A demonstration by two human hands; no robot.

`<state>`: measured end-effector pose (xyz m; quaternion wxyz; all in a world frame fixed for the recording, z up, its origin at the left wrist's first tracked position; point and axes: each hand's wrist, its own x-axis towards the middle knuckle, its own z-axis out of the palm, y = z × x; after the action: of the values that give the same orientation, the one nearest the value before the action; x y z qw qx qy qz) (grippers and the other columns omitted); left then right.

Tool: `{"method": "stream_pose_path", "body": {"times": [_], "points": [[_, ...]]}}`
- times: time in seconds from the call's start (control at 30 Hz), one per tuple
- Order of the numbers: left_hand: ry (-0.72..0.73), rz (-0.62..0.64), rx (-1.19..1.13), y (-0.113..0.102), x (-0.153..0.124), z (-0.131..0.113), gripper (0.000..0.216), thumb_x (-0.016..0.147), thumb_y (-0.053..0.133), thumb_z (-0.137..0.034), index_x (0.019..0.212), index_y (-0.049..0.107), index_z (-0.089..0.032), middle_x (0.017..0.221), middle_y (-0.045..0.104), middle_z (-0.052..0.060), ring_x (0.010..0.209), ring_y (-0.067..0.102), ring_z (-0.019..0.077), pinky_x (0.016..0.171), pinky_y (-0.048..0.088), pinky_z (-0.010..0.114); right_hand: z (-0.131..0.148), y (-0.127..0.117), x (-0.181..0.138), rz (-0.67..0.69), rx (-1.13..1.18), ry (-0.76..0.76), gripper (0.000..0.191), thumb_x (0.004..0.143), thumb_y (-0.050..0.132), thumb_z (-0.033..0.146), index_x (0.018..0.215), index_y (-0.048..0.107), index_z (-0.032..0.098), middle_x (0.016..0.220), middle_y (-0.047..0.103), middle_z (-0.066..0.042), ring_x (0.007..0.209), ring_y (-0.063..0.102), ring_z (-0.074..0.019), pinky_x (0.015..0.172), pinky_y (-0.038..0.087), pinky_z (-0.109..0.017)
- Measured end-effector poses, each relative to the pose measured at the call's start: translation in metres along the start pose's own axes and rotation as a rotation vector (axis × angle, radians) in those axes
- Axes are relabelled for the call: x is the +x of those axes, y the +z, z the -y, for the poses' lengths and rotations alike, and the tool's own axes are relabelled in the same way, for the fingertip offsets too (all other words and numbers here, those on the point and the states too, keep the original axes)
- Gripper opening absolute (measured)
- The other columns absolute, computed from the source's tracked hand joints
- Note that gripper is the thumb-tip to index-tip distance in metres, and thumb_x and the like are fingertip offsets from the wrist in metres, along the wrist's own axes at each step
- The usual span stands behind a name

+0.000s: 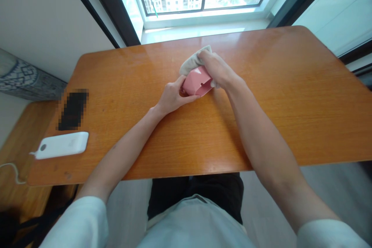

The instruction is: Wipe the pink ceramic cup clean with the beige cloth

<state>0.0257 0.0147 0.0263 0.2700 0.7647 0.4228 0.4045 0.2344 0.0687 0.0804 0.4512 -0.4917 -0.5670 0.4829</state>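
A pink faceted container (197, 81) with a small notch in its rim is tilted on its side, its opening facing toward me and to the right. My left hand (172, 96) grips it from the left, thumb along the near rim and fingers round the far side. A pale grey cloth (192, 62) is bunched in my right hand (216, 69) and pressed against the container's far and right sides. Part of the cloth shows below the right fingers. The fingertips of my right hand are partly hidden behind the container and cloth.
The brown wooden table (130, 143) stretches to a window sill (197, 35) at the back. On its left side lie a blurred dark rectangular object (72, 109) and a white power strip-like device (62, 145) with a cable. A patterned fabric item (26, 75) stands beyond the left edge.
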Motion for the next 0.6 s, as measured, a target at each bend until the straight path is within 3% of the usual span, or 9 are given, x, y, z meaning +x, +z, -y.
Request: {"method": "stream_pose_path", "body": {"times": [0.13,0.23,0.3,0.4,0.6], "points": [[-0.013,0.027,-0.016,-0.002,-0.001,0.002,0.060,0.081,0.098,-0.064,0.113,0.071,-0.021,0.086,0.074,-0.001,0.071,0.062,0.0150,0.067,0.048,0.029,-0.011,-0.001,-0.006,0.002,0.100,0.193,0.067,0.101,0.055,0.088,0.081,0.070,0.025,0.055,0.061,0.001,0.050,0.048,-0.0156,0.059,0.052,-0.037],[-0.008,0.028,-0.008,-0.003,-0.001,0.003,0.058,0.080,0.098,-0.064,0.106,0.069,-0.021,0.084,0.072,-0.001,0.070,0.061,0.0149,0.067,0.047,0.029,-0.025,0.001,-0.002,-0.009,0.269,0.109,0.074,0.089,0.054,0.101,0.080,0.068,0.029,0.057,0.063,0.001,0.060,0.063,-0.0221,0.066,0.059,-0.040],[0.001,0.023,-0.002,-0.003,0.000,0.005,0.058,0.080,0.098,-0.065,0.102,0.066,-0.021,0.082,0.070,-0.001,0.069,0.060,0.0147,0.066,0.046,0.030,-0.033,0.002,0.002,0.002,0.304,0.025,0.074,0.090,0.051,0.101,0.081,0.069,0.030,0.063,0.069,-0.001,0.078,0.073,-0.0258,0.077,0.062,-0.042],[0.006,0.029,-0.001,-0.003,0.000,0.007,0.058,0.081,0.097,-0.066,0.103,0.066,-0.022,0.083,0.071,-0.001,0.070,0.061,0.0152,0.066,0.047,0.030,-0.040,0.003,0.005,0.007,0.281,-0.016,0.075,0.095,0.043,0.098,0.083,0.070,0.029,0.068,0.072,-0.003,0.092,0.077,-0.0264,0.086,0.061,-0.043],[-0.001,0.050,-0.021,-0.004,-0.001,0.007,0.059,0.085,0.095,-0.066,0.112,0.071,-0.020,0.090,0.076,0.002,0.073,0.065,0.0164,0.068,0.051,0.030,-0.031,0.000,-0.003,-0.021,0.251,-0.021,0.066,0.091,0.061,0.094,0.082,0.071,0.030,0.075,0.076,-0.004,0.082,0.076,-0.0290,0.076,0.064,-0.046]]}}
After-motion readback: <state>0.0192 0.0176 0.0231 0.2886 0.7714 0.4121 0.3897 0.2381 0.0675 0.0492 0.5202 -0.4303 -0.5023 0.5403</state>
